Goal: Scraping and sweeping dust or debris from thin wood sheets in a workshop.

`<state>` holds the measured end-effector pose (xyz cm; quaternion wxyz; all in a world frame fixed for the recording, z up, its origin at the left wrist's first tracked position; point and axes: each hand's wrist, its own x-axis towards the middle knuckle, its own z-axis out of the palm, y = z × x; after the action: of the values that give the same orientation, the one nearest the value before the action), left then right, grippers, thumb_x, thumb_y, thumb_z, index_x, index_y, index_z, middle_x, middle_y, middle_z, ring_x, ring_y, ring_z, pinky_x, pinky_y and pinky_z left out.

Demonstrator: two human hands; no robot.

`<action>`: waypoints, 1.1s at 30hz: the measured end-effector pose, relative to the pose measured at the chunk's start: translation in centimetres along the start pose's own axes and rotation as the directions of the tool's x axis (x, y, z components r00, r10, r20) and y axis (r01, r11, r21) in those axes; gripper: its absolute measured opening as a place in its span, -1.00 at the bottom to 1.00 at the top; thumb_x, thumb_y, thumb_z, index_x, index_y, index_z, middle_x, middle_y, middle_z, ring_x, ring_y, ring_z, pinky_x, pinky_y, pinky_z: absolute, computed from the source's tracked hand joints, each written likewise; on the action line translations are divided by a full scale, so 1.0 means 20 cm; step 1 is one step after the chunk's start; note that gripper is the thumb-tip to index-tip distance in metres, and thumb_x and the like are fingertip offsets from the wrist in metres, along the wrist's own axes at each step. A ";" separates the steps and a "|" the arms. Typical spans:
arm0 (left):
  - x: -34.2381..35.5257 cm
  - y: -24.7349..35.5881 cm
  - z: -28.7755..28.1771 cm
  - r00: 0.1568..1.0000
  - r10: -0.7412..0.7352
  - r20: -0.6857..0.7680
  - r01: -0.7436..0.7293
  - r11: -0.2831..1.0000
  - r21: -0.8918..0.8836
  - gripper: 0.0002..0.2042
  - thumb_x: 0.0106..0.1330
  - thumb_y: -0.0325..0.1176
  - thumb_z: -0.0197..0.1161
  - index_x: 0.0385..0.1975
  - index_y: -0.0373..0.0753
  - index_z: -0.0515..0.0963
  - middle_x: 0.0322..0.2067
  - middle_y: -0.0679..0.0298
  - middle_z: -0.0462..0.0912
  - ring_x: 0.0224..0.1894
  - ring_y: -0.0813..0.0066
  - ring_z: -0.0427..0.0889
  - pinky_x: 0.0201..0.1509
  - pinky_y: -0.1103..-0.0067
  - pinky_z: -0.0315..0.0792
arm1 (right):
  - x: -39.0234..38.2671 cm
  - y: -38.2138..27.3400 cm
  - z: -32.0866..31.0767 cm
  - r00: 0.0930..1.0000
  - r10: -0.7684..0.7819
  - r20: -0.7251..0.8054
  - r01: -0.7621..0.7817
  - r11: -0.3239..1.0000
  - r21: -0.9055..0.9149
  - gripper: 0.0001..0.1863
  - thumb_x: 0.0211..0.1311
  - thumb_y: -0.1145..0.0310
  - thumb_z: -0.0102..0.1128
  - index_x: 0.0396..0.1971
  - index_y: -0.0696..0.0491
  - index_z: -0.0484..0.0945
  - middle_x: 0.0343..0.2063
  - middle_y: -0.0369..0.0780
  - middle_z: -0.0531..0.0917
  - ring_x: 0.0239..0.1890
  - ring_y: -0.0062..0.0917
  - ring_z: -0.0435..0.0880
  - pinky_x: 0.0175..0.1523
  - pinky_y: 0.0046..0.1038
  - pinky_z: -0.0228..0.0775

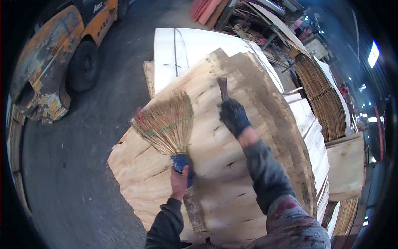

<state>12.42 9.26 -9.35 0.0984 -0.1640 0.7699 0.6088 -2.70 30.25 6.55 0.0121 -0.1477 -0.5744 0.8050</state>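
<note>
My bare left hand (179, 181) is closed round the blue-wrapped neck of a straw broom (168, 124). The broom's bristles fan out away from me over a large pale wood veneer sheet (219, 166), and its handle runs back toward my body. My right hand (234, 118), in a dark glove, is closed on a flat dark brown scraper-like tool (223, 87) that widens toward its far end. This tool points away from me over the far part of the sheet. Whether it touches the wood I cannot tell, and its grip is hidden in my glove.
Beneath the veneer lies a white-covered stack (166, 50) with a dark strap. A worn orange forklift (58, 54) stands at the far left on the grey floor (78, 174). Stacked brown veneer bundles (321, 99) and a pale board (346, 166) line the right side.
</note>
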 end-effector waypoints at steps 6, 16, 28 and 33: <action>0.41 0.62 0.04 0.982 0.157 0.105 -0.128 0.963 -0.236 -0.57 0.14 -0.05 0.13 -0.40 -0.42 0.44 -0.61 0.25 0.48 -0.51 0.51 0.51 -0.41 0.59 0.40 | -1.23 -0.15 -0.35 0.999 0.032 -0.024 -0.040 0.762 -0.647 -0.74 0.06 0.40 0.08 -0.21 0.08 0.38 -0.51 -0.35 0.47 -0.60 -0.70 0.40 -0.53 -0.66 0.25; -0.54 0.45 0.33 0.588 0.462 0.664 -0.443 0.870 -0.214 -0.57 0.07 -0.15 0.20 -0.19 -0.38 0.42 -0.41 0.14 0.56 -0.39 0.37 0.54 -0.24 0.47 0.40 | -2.27 -0.17 -0.36 0.969 0.077 -0.234 -0.241 0.494 -0.835 -0.59 0.05 0.53 0.02 -0.03 0.17 0.33 -0.45 -0.31 0.46 -0.49 -0.73 0.42 -0.49 -0.70 0.25; -0.63 0.45 0.12 0.873 0.000 0.488 -0.211 0.902 0.377 -0.55 0.03 -0.09 0.21 -0.34 -0.44 0.41 -0.48 0.02 0.54 -0.44 0.25 0.55 -0.36 0.42 0.40 | -2.87 -0.22 -0.26 0.861 0.254 -0.441 -0.177 0.962 0.210 -0.57 0.02 0.63 -0.06 -0.03 0.10 0.29 -0.57 -0.29 0.43 -0.69 -0.68 0.34 -0.62 -0.68 0.20; -1.44 0.18 -0.18 0.382 0.321 0.867 -0.677 0.736 0.026 -0.50 -0.02 -0.12 0.25 -0.20 -0.40 0.37 -0.30 -0.06 0.51 -0.26 0.29 0.54 -0.22 0.43 0.40 | -3.12 -0.26 -0.46 0.888 0.129 -0.442 0.074 0.907 0.414 -0.62 0.15 0.46 -0.10 0.01 0.08 0.25 -0.59 -0.25 0.44 -0.76 -0.70 0.30 -0.72 -0.69 0.13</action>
<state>37.91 10.24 4.84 0.2793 0.4055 0.7447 0.4505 58.57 28.74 22.71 0.1672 -0.3360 -0.3665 0.8514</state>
